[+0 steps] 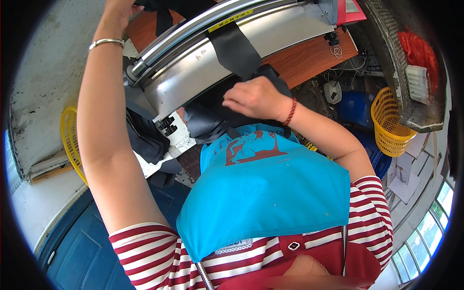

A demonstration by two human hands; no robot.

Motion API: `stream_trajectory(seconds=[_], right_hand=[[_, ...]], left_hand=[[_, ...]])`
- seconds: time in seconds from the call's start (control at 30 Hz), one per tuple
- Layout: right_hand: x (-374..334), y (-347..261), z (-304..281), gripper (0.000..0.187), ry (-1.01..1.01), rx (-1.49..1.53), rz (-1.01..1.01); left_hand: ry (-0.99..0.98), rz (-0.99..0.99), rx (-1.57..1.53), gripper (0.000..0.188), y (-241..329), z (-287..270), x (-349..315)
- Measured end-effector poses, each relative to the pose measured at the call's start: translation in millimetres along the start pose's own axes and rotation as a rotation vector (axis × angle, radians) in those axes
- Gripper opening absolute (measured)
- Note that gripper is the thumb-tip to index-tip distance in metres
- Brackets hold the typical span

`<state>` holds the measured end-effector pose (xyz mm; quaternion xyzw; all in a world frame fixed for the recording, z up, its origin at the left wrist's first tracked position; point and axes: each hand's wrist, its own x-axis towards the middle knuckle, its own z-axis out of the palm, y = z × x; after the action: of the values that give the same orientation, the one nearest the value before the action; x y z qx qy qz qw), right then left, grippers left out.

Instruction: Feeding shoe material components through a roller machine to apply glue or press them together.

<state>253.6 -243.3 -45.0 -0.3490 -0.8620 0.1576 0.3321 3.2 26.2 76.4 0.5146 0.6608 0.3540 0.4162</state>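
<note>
A machine with a long metal roller point(181, 41) and a shiny metal plate point(191, 72) stretches across in front of me. Out from under the roller, over the plate, hangs a flat black sheet piece point(235, 50). Just below its lower end is my right hand point(261, 99), its fingers curled together over more black material; their undersides are hidden. My left hand point(118, 12) reaches past the roller's left end and is cut off by the top edge. Its visible fingertip presses on black sheet material point(162, 6), and the other fingers are hidden.
Black pieces point(145, 137) are stacked at the machine's left front, beside a black toothed part point(166, 125). A brown wooden board point(309, 58) extends right. Yellow baskets point(386, 121) point(71, 140), a blue drum point(355, 107) and a red plastic bag point(418, 53) stand around. A blue apron point(270, 193) covers my front.
</note>
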Motion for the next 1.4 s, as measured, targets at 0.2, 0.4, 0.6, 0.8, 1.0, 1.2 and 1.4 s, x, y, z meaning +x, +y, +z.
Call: stream_trajectory(seconds=[0.2,0.4,0.6,0.8,1.0,1.2,1.4], right_hand=[[-9,1,96,0.032,-0.308,-0.092,0.144],[-1,9,129,0.033,-0.418,-0.029,0.166],[1,-8,92,0.015,-0.207,0.018,-0.055],[12,-18,-5,0.019,0.047,0.395,0.304],[32,-3,-37,0.022,0.080,0.563,0.667],[66,22,-17,0.018,0.023,0.268,0.603],[78,31,-29,0.014,-0.021,-0.033,0.599]], left_hand=[[0.067,0.227,0.016,0.005,63,-27,-49],[0.009,0.478,-0.004,0.026,76,-50,-84],[0.035,0.325,-0.172,0.017,53,-104,-4],[0.125,0.458,0.070,0.034,4,-83,26],[-0.068,0.634,0.651,0.023,-52,18,-31],[-0.425,0.141,0.688,0.036,-59,34,-43],[-0.432,-0.063,0.548,0.035,-58,39,-45]])
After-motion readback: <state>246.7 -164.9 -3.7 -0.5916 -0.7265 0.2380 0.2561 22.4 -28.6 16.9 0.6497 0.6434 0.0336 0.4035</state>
